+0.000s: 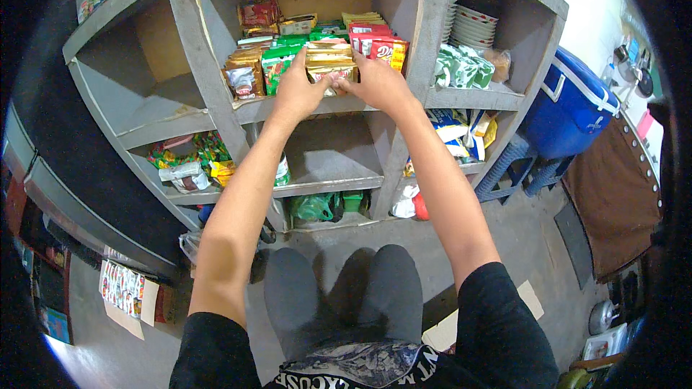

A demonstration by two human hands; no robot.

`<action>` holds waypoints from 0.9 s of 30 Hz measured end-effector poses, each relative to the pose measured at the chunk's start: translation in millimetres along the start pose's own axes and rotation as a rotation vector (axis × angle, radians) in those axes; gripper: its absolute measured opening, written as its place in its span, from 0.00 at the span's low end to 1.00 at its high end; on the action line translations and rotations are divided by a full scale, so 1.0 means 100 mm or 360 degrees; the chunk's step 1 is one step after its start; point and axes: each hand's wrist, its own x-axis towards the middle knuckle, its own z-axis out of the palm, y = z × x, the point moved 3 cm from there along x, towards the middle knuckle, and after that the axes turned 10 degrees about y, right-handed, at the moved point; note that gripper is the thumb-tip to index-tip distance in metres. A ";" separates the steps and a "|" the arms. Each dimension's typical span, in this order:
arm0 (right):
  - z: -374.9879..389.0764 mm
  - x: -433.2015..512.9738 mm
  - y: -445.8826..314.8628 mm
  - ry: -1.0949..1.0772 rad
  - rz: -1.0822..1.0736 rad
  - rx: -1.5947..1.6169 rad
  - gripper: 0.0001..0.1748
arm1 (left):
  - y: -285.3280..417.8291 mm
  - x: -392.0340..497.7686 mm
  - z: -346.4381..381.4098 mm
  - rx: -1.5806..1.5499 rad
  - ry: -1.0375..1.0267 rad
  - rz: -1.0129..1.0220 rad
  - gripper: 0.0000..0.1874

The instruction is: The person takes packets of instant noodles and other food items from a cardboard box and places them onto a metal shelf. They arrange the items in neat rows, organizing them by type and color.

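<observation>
Both my hands grip one stack of gold drink sachets on the front of the upper middle shelf. My left hand presses its left side, and my right hand its right side. The thumbs meet low across the front packet. Left of the stack stand green sachets, then brown coffee sachets. Red sachets stand to the right. Behind are further rows, with dark red packets at the back left. My fingertips behind the stack are partly hidden.
Stacked bowls and green-and-white packs fill the right compartment. Below are packets and a green plastic bag. A blue cooler stands on stools at right. An open carton of sachets lies on the floor at left.
</observation>
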 end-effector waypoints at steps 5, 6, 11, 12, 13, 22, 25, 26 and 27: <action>0.04 -0.05 -0.12 0.0528 0.0017 0.0218 0.38 | 0.08 -0.01 0.11 -0.0097 0.0176 -0.0035 0.40; 0.09 -0.04 -0.11 0.0558 0.0003 0.0337 0.39 | 0.09 0.00 0.13 -0.0112 0.0211 -0.0019 0.38; 0.26 -0.06 -0.04 0.0681 -0.0162 0.0376 0.37 | 0.03 -0.02 0.13 -0.0073 0.0168 0.0115 0.35; 0.27 -0.06 -0.03 0.0623 -0.0172 0.0331 0.37 | 0.02 -0.02 0.12 -0.0078 0.0125 0.0113 0.35; 0.25 -0.06 -0.03 0.0664 -0.0242 0.0335 0.36 | 0.02 -0.01 0.11 -0.0074 0.0061 0.0094 0.34; 0.33 -0.16 0.04 0.0707 -0.0330 0.0405 0.27 | 0.17 0.60 -0.01 0.0765 -0.0596 0.1037 0.69; 0.46 -0.29 0.07 0.0763 -0.0481 0.0483 0.28 | 0.14 0.82 0.14 0.0739 -0.1020 0.0995 0.76; 0.51 -0.33 0.08 0.0781 -0.0475 0.0523 0.28 | 0.13 0.88 0.16 0.0732 -0.1119 0.0955 0.75; 0.54 -0.35 0.08 0.0805 -0.0466 0.0583 0.28 | 0.12 0.92 0.18 0.0734 -0.1224 0.0902 0.75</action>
